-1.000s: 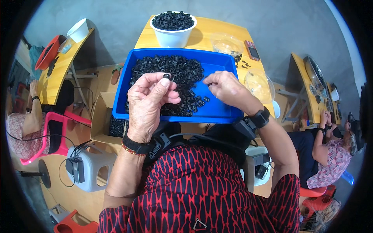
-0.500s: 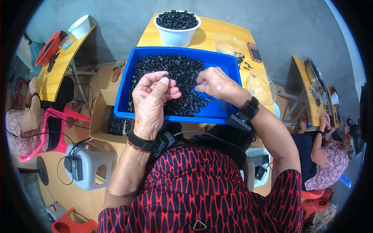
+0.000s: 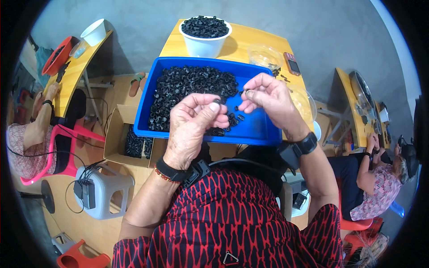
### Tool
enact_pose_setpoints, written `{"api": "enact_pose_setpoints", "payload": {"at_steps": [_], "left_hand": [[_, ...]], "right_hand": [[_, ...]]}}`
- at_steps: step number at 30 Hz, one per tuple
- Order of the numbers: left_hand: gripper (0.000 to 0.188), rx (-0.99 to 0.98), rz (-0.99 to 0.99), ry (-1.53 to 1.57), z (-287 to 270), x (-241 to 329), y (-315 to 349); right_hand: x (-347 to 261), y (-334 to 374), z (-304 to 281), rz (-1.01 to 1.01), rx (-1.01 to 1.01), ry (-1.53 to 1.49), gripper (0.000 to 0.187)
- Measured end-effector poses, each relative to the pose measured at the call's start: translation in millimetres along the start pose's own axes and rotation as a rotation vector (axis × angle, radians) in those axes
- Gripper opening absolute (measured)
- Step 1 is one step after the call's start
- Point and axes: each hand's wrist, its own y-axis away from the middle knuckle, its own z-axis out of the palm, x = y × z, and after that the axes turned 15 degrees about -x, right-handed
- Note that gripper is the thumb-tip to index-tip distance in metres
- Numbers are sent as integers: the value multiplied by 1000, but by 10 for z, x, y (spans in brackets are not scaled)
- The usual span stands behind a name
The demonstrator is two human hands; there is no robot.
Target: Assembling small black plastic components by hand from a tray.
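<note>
Over a blue tray (image 3: 263,127) both my hands are raised, a short gap apart. My left hand (image 3: 196,120) pinches a small black plastic part (image 3: 217,102) between thumb and forefinger. To its right, my right hand (image 3: 268,99) pinches another small dark piece (image 3: 244,94), mostly hidden by the fingertips. Many loose black plastic parts (image 3: 183,82) are heaped in the left and middle of the tray, with a few strays near its front. Behind the tray stands a white bucket (image 3: 205,47) filled with similar black pieces.
The tray rests on a yellow wooden table (image 3: 250,33), with clear plastic bowls (image 3: 264,56) and a red phone (image 3: 292,64) at its right. A cardboard box (image 3: 118,149) of black parts stands below left. Other people sit at tables on both sides.
My right hand has risen off the heap, now pinching a small dark piece. My left hand has shifted slightly right and nearer me, still holding its black part.
</note>
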Motion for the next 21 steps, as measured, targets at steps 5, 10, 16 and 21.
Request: {"api": "enact_pose_setpoints", "payload": {"at_steps": [5,10,16,21], "left_hand": [[17,-65,-74,1,141,-111,62],[18,-93,-91,-26,185,-145,76],[17,-127,-81,-108,236,-146,88],[16,-123,-92,-115,215,-145,90]], "right_hand": [[61,310,229,-81,-58,88,20],[-81,441,330,-141,-4,119,16],[-139,462,303,-135,3,171,15],[-127,461,348,-168,20,216,11]]}}
